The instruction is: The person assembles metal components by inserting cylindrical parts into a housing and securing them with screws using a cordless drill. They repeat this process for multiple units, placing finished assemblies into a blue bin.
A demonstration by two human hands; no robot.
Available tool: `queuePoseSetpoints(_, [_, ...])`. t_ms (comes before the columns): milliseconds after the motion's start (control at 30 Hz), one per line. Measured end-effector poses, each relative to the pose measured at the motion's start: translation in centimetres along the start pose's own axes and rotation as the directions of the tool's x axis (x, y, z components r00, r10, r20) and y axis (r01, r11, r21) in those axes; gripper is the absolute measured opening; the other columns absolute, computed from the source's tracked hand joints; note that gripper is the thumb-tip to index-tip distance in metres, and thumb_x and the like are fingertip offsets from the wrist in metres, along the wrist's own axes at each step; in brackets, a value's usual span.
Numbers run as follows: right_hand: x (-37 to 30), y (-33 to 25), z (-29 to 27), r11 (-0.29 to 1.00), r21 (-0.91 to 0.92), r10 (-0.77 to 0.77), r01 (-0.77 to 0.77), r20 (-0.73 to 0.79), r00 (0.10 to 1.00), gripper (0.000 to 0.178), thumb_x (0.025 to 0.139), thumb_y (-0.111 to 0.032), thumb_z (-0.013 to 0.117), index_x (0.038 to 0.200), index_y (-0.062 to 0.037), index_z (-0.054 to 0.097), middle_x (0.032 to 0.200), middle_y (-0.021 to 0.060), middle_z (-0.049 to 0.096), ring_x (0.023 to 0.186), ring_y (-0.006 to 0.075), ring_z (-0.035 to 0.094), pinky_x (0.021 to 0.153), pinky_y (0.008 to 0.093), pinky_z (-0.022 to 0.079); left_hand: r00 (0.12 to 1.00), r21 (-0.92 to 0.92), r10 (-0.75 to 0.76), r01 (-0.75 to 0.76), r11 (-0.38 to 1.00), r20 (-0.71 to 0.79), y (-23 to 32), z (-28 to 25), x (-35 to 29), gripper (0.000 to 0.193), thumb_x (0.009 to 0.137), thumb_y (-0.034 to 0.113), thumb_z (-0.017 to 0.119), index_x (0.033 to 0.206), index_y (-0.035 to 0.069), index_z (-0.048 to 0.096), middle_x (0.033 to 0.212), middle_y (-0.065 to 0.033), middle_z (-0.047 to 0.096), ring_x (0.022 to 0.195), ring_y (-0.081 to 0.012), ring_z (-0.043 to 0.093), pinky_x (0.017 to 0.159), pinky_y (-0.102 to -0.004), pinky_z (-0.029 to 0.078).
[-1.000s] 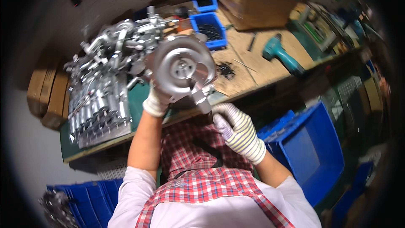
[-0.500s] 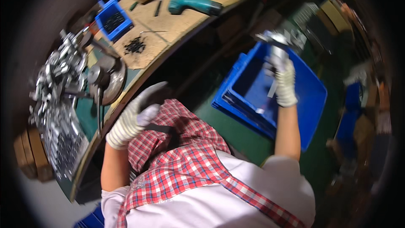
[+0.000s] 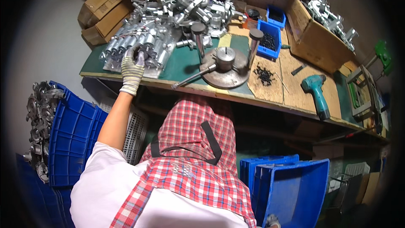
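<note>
My left hand [image 3: 133,68], in a striped glove with grey fingers, reaches to the near edge of a layer of silver metal cylinders [image 3: 134,41] lying on clear plastic on the bench. Its thumb and fingers are apart at the cylinder ends, with no part lifted. At the picture's lower edge, inside a blue bin [image 3: 300,194], a small grey and white shape shows; I cannot tell whether it is my right glove or a metal part. Right of the cylinders stands a round steel fixture [image 3: 225,74] with two posts and a long handle.
Loose silver parts [image 3: 194,10] are heaped behind the cylinders. Black screws [image 3: 265,76] lie on cardboard near a teal cordless drill [image 3: 315,95] and a blue screw tray [image 3: 268,40]. A cardboard box [image 3: 314,33] holds metal parts. Left below, a blue crate [image 3: 74,133] stands beside castings [image 3: 40,122].
The view has swung toward the bench. My left hand has moved from beside my apron to the cylinders. My right hand, earlier over the blue bin with a metal part, no longer shows clearly.
</note>
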State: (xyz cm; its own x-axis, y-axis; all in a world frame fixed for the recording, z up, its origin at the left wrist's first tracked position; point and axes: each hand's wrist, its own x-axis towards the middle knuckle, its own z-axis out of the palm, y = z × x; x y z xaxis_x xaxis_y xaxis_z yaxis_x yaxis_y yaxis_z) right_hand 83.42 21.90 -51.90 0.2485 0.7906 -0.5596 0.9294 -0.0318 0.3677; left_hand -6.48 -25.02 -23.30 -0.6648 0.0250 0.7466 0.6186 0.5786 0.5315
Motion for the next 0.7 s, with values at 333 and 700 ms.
queuePoseSetpoints(333, [-9.8,-10.5,-21.1,0.956,0.277,0.154,0.099,-0.758,0.634,0.046,0.102,-0.027,0.054,0.144,-0.0082,0.054,0.137,0.0194,0.062,0.123,0.0384,0.06,0.102,0.0433,0.049,0.821,0.626,-0.182,-0.248,0.739,0.54,5.7,3.8,14.1,0.067,0.09,0.058,0.068,0.143,0.018,0.056,0.141,-0.0227,0.056,0.132,-0.0414,0.053,0.11,-0.0509,0.044])
queuePoseSetpoints(700, [-36.0,-39.3,-34.4,0.177,-0.218,-0.447,0.96,-0.887,-0.119,0.04,0.096,-0.006,0.058,0.136,0.0002,0.059,0.128,0.0204,0.066,0.118,0.0375,0.062,0.104,0.0442,0.046,0.636,0.254,0.137,-0.484,0.837,0.76,1.0,-1.4,13.2,0.098,0.058,0.064,0.088,0.134,0.012,0.056,0.134,-0.0217,0.057,0.134,-0.0436,0.048,0.116,-0.0549,0.033])
